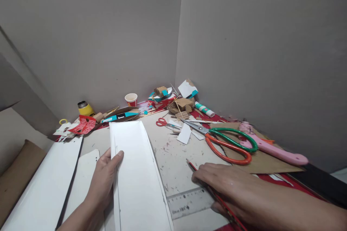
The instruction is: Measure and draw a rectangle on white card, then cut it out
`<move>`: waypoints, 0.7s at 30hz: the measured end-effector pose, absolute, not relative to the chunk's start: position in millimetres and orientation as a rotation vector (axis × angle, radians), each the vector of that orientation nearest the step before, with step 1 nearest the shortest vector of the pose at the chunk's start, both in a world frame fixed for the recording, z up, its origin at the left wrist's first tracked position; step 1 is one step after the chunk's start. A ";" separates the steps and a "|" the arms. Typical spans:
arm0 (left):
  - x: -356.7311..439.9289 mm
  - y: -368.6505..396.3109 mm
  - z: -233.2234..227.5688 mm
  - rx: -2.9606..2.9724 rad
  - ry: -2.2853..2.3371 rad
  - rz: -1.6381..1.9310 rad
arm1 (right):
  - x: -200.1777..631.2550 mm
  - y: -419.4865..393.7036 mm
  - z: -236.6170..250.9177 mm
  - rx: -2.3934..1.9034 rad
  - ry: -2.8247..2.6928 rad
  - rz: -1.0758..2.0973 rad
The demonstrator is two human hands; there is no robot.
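Left hand pinches one white strip by its edge, front centre | right hand grasps one pencil near one clear ruler | beyond: two pairs of scissors, one paper cup, one yellow container

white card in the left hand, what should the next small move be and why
Perhaps slide the ruler onto the white card, beside the thin line down its left side: the left hand grips that side, the right hand holds a pencil, and the ruler lies close by, at the card's right edge.
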State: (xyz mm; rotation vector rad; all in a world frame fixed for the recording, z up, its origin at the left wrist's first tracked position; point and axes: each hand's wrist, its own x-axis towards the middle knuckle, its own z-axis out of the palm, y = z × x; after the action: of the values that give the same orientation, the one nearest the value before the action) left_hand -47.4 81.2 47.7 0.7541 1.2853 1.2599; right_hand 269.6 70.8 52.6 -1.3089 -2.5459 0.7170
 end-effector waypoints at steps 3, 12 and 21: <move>-47.4 81.8 48.0 0.761 1.266 1.277 | 268.7 72.4 50.7 -1.348 -2.674 0.766; -52.0 86.5 40.4 0.729 1.298 1.363 | 273.2 74.2 45.6 -1.328 -2.652 0.824; -55.4 89.2 35.3 0.677 1.378 1.431 | 270.3 68.4 40.1 -1.273 -2.525 0.771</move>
State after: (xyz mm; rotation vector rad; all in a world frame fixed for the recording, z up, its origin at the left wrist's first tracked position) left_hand -55.4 89.2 35.3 0.6775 1.3784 1.4307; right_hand 270.3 68.4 40.1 -1.2725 -2.5254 0.7712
